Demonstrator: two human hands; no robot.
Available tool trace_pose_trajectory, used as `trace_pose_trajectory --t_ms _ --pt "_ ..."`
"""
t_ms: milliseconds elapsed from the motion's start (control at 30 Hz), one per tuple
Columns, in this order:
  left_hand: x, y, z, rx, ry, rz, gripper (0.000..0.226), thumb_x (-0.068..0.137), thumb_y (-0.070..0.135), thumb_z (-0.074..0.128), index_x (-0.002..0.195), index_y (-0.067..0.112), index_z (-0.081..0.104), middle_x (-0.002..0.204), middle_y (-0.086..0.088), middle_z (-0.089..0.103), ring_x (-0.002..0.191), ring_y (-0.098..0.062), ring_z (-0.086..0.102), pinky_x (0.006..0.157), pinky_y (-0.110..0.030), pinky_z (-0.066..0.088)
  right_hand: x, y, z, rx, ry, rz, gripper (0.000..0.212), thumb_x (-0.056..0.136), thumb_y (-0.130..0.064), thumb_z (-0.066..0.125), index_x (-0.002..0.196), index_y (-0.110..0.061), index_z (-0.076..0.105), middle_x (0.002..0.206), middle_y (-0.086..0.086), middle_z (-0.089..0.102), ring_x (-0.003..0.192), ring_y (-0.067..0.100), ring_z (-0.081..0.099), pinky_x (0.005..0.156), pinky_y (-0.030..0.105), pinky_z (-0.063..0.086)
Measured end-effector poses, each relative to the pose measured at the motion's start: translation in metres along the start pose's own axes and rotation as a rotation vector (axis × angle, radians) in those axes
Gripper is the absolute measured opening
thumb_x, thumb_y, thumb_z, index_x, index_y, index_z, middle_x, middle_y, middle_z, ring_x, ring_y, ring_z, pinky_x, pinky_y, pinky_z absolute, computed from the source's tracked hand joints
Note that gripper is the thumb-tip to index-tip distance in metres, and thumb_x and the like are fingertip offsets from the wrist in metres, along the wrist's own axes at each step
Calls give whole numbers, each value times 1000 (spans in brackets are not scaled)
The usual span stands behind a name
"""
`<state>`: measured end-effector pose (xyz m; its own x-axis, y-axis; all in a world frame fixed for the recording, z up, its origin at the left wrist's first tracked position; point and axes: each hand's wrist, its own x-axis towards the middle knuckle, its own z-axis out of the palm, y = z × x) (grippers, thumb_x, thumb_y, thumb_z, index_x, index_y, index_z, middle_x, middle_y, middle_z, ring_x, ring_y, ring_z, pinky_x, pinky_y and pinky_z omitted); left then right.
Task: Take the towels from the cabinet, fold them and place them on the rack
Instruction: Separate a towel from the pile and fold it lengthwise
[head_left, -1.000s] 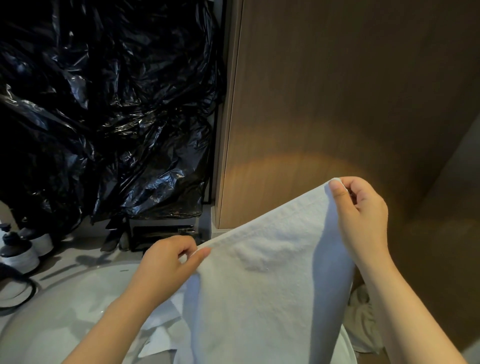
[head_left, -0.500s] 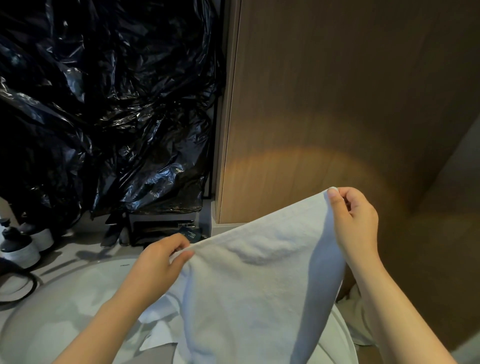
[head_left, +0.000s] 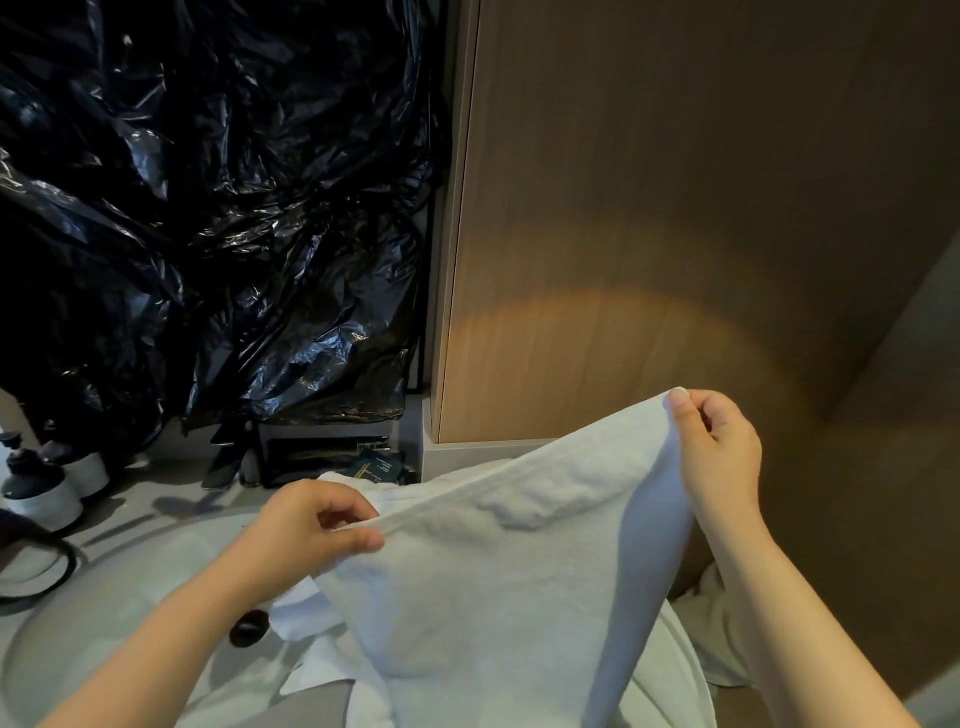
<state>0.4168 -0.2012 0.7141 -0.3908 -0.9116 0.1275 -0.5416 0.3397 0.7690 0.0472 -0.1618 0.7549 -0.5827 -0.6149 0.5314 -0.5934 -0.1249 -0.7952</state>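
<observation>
Both hands pinch the top edge of a white towel (head_left: 509, 597). The left hand (head_left: 311, 530) grips it between thumb and curled fingers at lower centre of the frame. The right hand (head_left: 722, 457) nips the far corner between thumb and forefinger, higher up and right of centre. The towel stretches on a slant between them, and its lower part drapes to the bottom edge of the frame.

A wooden panel (head_left: 675, 208) fills the upper right. Crumpled black plastic sheeting (head_left: 208, 208) fills the upper left. A white basin (head_left: 130, 597) takes the lower left, under the left forearm, with more white cloth lying in it beneath the held towel. Two dark bottles (head_left: 41, 499) with pale bands stand at the left edge. A dark round drain plug (head_left: 249, 627) sits in the basin just beside the left forearm.
</observation>
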Motion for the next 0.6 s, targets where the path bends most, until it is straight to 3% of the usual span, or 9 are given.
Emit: trace_pose_trajectory --t_ms 167,267,333,433,600 --pt "-4 2 -5 57 -55 31 28 69 6 82 72 29 67 73 0 65 60 -3 52 57 -14 42 2 -4 3 36 2 17 24 100 -35 51 93 -16 64 82 -9 60 79 8 57 67 20 42" --pt "-8 1 -5 -38 0 6 31 67 8 85 82 22 62 75 -5 63 62 -5 51 62 -20 46 6 -6 0 29 16 12 26 100 -36 50 94 -15 64 82 -8 60 79 8 57 67 19 41" --pt "-8 -1 -6 -112 32 -29 26 69 11 86 83 18 65 67 -2 62 56 -5 50 57 -20 46 10 -7 -4 26 29 14 27 100 -37 50 95 -15 64 82 -8 60 79 9 57 66 20 41" --pt "-6 -5 -9 -22 69 -4 12 75 21 82 73 20 70 56 3 54 51 -4 47 52 -13 40 12 -7 -8 18 36 6 26 100 -38 50 95 -16 64 82 -10 60 79 8 57 66 20 41" --pt "-1 -12 -9 120 110 -1 10 88 25 69 79 22 66 72 -4 65 70 -20 59 64 -28 45 9 -8 -6 11 33 23 26 100 -37 50 98 -16 64 84 -11 60 80 7 57 66 19 41"
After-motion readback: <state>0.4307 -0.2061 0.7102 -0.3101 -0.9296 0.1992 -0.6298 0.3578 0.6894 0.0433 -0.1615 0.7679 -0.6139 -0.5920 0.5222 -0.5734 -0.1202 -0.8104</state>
